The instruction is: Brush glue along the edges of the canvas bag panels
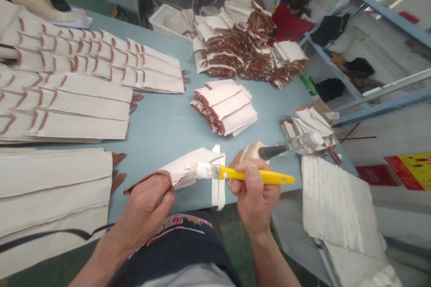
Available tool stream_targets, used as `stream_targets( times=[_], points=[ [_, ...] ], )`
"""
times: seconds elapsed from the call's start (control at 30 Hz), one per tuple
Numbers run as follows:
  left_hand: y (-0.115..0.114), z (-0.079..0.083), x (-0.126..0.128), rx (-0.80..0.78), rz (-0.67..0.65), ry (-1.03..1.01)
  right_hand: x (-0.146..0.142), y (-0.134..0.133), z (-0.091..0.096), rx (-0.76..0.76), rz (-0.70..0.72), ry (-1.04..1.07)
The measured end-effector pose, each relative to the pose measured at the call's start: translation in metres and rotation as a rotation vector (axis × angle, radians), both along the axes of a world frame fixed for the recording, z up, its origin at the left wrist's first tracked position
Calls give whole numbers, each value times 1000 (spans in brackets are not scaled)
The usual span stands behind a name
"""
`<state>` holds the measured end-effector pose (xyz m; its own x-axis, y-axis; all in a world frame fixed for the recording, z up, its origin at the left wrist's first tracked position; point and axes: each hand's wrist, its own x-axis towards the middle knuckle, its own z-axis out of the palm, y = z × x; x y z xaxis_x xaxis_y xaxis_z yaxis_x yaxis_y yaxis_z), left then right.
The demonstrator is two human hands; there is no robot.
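My right hand is closed around the yellow handle of a paintbrush, whose white-coated bristles point left. The bristles touch or hover just over a cream fabric piece with a brown edge; which of the two I cannot tell. My left hand grips that piece at its brown-edged left end, fingers curled. White strips lie under the piece's right end. Beyond my right hand is a pale container, partly hidden, with a dark-handled tool by it.
A bundle of cream pieces lies mid-table, with taller stacks behind. Overlapping rows of cream panels cover the left side. At right are a small pile, hanging cream cloth and a blue shelf rack. A white bin stands behind the table.
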<state>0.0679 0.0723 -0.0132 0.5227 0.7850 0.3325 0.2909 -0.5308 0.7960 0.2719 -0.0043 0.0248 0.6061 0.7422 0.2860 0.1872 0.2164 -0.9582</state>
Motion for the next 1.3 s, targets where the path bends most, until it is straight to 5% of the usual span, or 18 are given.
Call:
stream_targets(
  times=[0.13,0.33,0.8,0.93,1.1,1.3],
  points=[
    [-1,-9,-1,259,-46,35,-9,6,-1,-94,39,68],
    [0,-12,-1,344,-72,35,-5,3,1,-203,139,79],
    [-4,-19,-1,352,-43,17,-7,3,1,-173,115,180],
    [-3,-16,1,360,-21,-15,-14,4,-8,-224,190,311],
    [-7,-15,4,341,-1,-20,-14,3,-25,-215,104,444],
    [-10,-16,5,364,0,-30,-13,-5,-21,-256,123,472]
  ],
)
